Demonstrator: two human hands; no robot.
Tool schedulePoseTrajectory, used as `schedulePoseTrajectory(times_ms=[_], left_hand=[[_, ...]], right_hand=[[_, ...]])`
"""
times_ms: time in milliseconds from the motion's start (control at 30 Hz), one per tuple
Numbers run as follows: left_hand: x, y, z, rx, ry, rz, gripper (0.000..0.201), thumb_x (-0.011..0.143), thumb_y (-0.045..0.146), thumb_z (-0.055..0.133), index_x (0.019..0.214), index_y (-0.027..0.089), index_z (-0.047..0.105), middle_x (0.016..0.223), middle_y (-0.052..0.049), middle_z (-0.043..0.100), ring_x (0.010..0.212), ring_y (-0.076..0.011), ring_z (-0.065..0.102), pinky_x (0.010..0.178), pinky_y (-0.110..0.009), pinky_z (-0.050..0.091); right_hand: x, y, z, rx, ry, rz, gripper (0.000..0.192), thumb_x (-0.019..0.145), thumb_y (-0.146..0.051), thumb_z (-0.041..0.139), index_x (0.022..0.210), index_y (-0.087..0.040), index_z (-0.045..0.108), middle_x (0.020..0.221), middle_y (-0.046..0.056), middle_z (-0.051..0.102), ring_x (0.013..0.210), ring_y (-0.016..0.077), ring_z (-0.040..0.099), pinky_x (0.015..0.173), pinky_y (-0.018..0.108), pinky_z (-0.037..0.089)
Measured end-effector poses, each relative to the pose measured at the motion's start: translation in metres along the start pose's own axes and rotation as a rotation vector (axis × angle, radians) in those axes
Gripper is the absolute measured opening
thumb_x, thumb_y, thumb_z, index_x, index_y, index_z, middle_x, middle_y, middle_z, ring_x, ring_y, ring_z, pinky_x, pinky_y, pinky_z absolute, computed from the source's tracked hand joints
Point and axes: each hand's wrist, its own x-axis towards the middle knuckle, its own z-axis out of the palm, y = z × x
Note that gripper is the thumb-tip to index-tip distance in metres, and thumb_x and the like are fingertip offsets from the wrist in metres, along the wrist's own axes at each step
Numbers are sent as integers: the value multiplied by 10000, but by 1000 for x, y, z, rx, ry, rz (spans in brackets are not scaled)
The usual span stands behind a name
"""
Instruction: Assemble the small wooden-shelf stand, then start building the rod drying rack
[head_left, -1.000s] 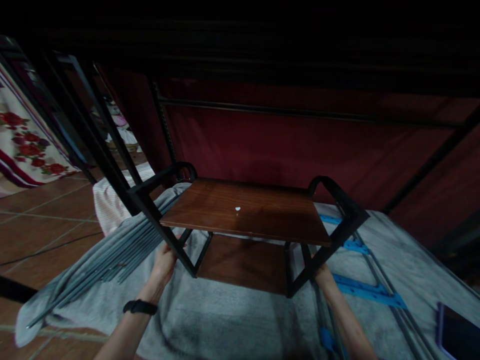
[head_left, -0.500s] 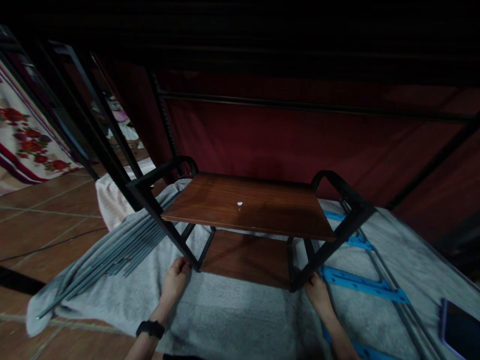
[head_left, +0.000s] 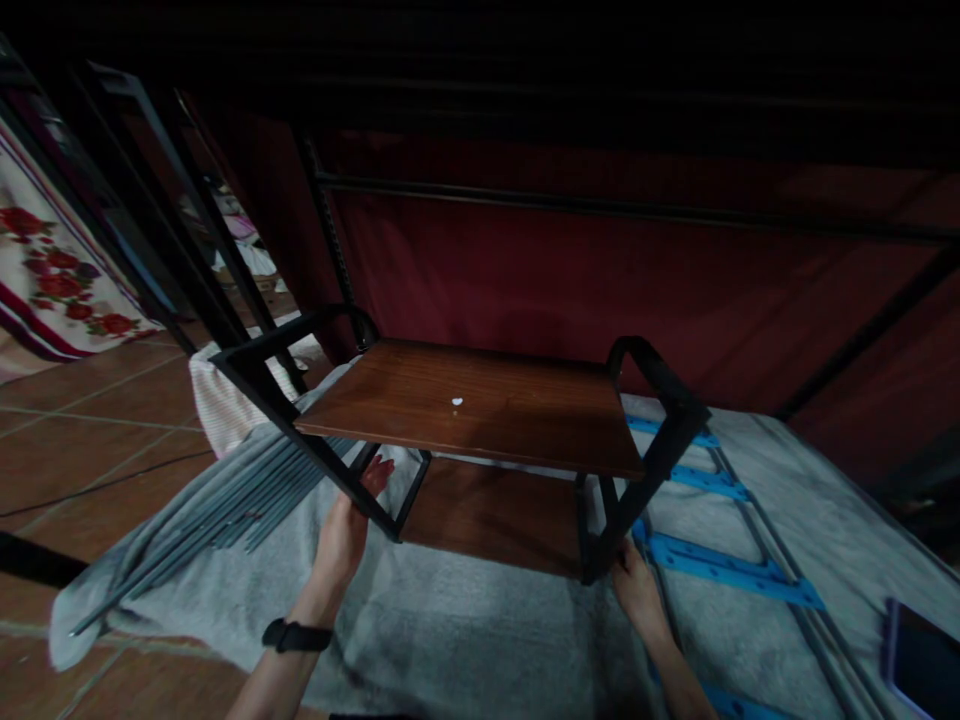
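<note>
Your left hand [head_left: 343,535] grips the black frame [head_left: 300,440] under the wooden shelf [head_left: 480,405], and your right hand [head_left: 637,590] holds the frame's other leg.

At the left of my view a bundle of grey metal rods [head_left: 225,510] lies on the grey blanket [head_left: 465,630], which spreads across the lower frame. Blue brackets [head_left: 720,570] sit on a grey frame at the lower right, and a dark phone [head_left: 922,655] lies in the bottom right corner. A floral cloth [head_left: 52,290] hangs at the far left over brown floor tiles [head_left: 82,440]. A dark red backing [head_left: 570,270] fills the middle.
</note>
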Motion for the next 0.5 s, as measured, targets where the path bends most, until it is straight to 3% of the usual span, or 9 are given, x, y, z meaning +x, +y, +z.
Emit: schedulePoseTrajectory(times_ms=[267, 500], left_hand=[[-7, 4, 11, 104, -66, -64, 597, 864, 635, 372, 1056, 182, 709, 1136, -146, 698, 1134, -350, 620, 984, -421, 497], [-8, -1, 11, 97, -99, -68, 582, 874, 616, 390, 1050, 157, 702, 1008, -138, 716, 968, -303, 659, 903, -419, 516]], right_hand=[[-3, -4, -2, -7, -27, 2, 233, 682, -314, 451, 814, -209, 610, 858, 78, 690, 876, 268, 675, 813, 372, 510], [-9, -11, -1, -6, -7, -27, 188, 713, -309, 467, 802, -215, 602, 844, 76, 676, 883, 260, 666, 826, 361, 513]])
